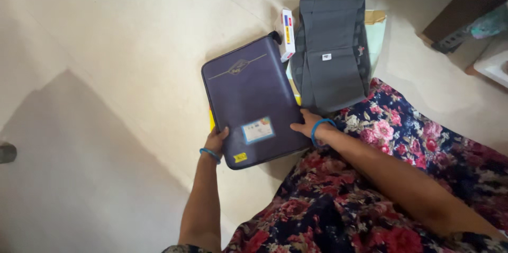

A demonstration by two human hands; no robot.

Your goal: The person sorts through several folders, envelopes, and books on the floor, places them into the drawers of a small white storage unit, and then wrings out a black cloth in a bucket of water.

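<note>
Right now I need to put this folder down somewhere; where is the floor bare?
The pale floor lies bare left of the purple zip folder, which the left hand and right hand grip at its near edge. It is crowded right of the folder: small white box, grey folded belt, floral cloth.

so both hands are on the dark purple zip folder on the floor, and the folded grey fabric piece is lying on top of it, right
Not quite. In the head view the left hand and right hand do grip the dark purple zip folder by its near edge, but the folded grey fabric piece lies beside the folder, to its right, not on top of it. The pale tiled floor is under them.
</note>
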